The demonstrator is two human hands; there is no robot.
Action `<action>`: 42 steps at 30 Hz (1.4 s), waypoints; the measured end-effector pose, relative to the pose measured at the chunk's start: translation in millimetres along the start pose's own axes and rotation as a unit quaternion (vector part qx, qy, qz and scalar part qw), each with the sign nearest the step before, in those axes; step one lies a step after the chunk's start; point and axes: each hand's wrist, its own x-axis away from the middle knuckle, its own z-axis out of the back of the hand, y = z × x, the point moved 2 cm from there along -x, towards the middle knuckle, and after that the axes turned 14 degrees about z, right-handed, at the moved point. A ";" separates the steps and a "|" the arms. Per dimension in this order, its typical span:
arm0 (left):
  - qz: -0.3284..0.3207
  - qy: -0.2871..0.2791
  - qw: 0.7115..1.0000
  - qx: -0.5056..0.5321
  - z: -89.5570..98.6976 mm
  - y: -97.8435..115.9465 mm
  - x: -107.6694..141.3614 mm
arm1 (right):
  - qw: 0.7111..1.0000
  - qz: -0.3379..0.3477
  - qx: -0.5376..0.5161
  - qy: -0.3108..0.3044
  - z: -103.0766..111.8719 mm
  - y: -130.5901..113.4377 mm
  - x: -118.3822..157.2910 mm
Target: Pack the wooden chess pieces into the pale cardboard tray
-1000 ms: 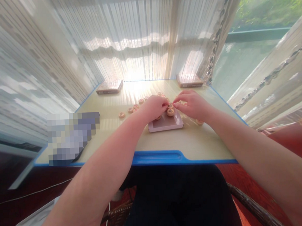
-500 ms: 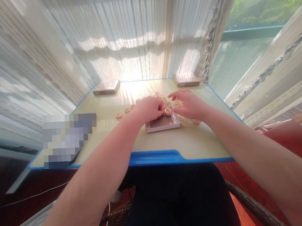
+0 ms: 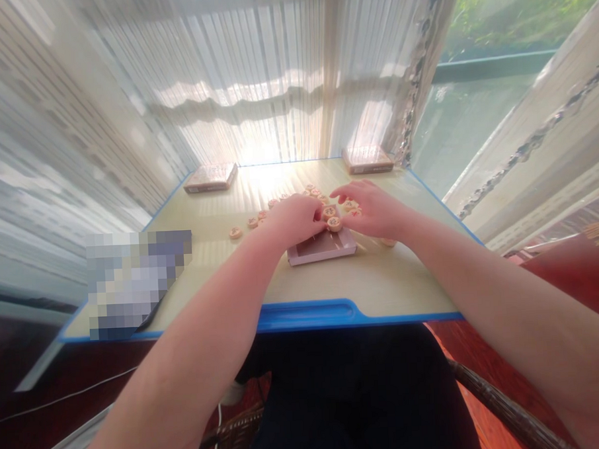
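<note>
A shallow pinkish box [image 3: 322,255] lies open near the middle of the table. Two round wooden pieces with dark characters, one [image 3: 330,212] behind the other [image 3: 334,223], are at the box's far right part. My left hand [image 3: 302,218] reaches over the box's left side, fingers curled beside these pieces; what its fingertips hold, if anything, is hidden. To the right, my right hand [image 3: 365,208] has its thumb and fingers apart, the thumb close to the nearer piece. More round pieces [image 3: 349,204] lie behind and between its fingers.
Several loose pieces [image 3: 235,233] spread left of and behind the box. Two flat closed boxes stand at the far left [image 3: 211,178] and far right [image 3: 367,160] of the blue-edged table [image 3: 313,313]. A pixelated object [image 3: 138,281] lies at the left edge.
My right hand has moved slightly left, its thumb nearer the pieces over the box. The nearer piece has shifted slightly right relative to the other. The view has tilted a little.
</note>
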 end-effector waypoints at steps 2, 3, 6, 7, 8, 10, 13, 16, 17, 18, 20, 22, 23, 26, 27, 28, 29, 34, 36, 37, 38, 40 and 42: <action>0.005 0.000 1.000 -0.005 1.5 -0.1 0.4 | 1.000 0.014 -0.006 -0.011 0.4 -1.1 0.1; 0.010 -0.001 1.000 -0.009 3.0 -0.6 1.1 | 1.000 0.021 -0.007 -0.016 0.6 -1.4 0.3; 0.025 -0.017 0.999 -0.028 9.9 -4.2 6.6 | 0.999 0.026 -0.002 -0.019 1.0 -0.2 0.8; 0.029 -0.033 0.999 -0.033 12.5 -5.7 9.4 | 1.000 0.024 0.000 -0.017 1.0 0.6 0.9; 0.031 -0.054 0.997 -0.036 14.9 -7.2 12.4 | 1.000 0.020 0.000 -0.014 1.0 1.4 1.1; 0.034 -0.096 0.994 -0.034 19.2 -9.9 18.0 | 1.000 0.013 -0.003 -0.011 1.0 2.1 1.2; 0.037 -0.126 0.991 -0.023 23.9 -12.4 23.3 | 1.000 0.010 -0.005 -0.016 0.6 0.3 1.1; 0.037 -0.131 0.990 -0.030 26.5 -13.3 25.3 | 0.999 -0.004 -0.024 -0.035 -1.2 -2.5 0.4; 0.040 -0.134 0.989 -0.036 27.1 -13.7 25.6 | 0.998 -0.023 -0.040 -0.036 -1.9 -2.6 0.2; 0.045 -0.138 0.989 -0.042 27.8 -14.2 26.0 | 0.996 -0.050 -0.061 -0.031 -2.5 -2.1 0.0; 0.058 -0.149 0.986 -0.049 29.2 -15.3 26.7 | 0.988 -0.108 -0.111 -0.008 -2.8 -0.1 0.3; 0.068 -0.154 0.984 -0.050 31.2 -16.5 27.4 | 0.977 -0.146 -0.156 0.006 -2.4 2.1 1.3; 0.070 -0.154 0.984 -0.051 32.3 -17.0 27.7 | 0.973 -0.151 -0.173 -0.003 -2.1 2.7 2.0; 0.071 -0.148 0.985 -0.062 34.4 -17.8 28.7 | 0.969 -0.133 -0.199 -0.063 -1.4 2.3 5.0; 0.071 -0.145 0.985 -0.066 34.5 -17.6 29.0 | 0.969 -0.120 -0.201 -0.082 -1.5 1.7 5.9; 0.070 -0.141 0.985 -0.070 34.1 -17.1 29.0 | 0.970 -0.106 -0.200 -0.093 -1.8 1.0 6.6; 0.069 -0.137 0.986 -0.071 33.2 -16.0 28.8 | 0.971 -0.095 -0.198 -0.098 -2.5 0.6 7.1; 0.034 -0.115 0.991 -0.057 22.1 -3.5 24.3 | 0.975 -0.109 -0.186 -0.063 -7.8 2.7 5.4; 0.018 -0.110 0.993 -0.046 17.6 1.0 22.2 | 0.976 -0.117 -0.181 -0.037 -6.7 3.2 3.7; 0.013 -0.106 0.993 -0.039 16.3 2.0 21.4 | 0.976 -0.121 -0.177 -0.029 -5.3 3.1 3.0; 0.008 -0.101 0.994 -0.030 15.9 2.2 21.0 | 0.976 -0.126 -0.173 -0.026 -3.6 2.6 2.4; -0.006 -0.082 0.997 -0.009 17.6 0.4 20.9 | 0.976 -0.137 -0.168 -0.031 -0.3 1.2 1.5; -0.019 -0.067 0.998 0.011 21.1 -2.5 21.6 | 0.976 -0.140 -0.166 -0.035 2.1 -0.8 0.9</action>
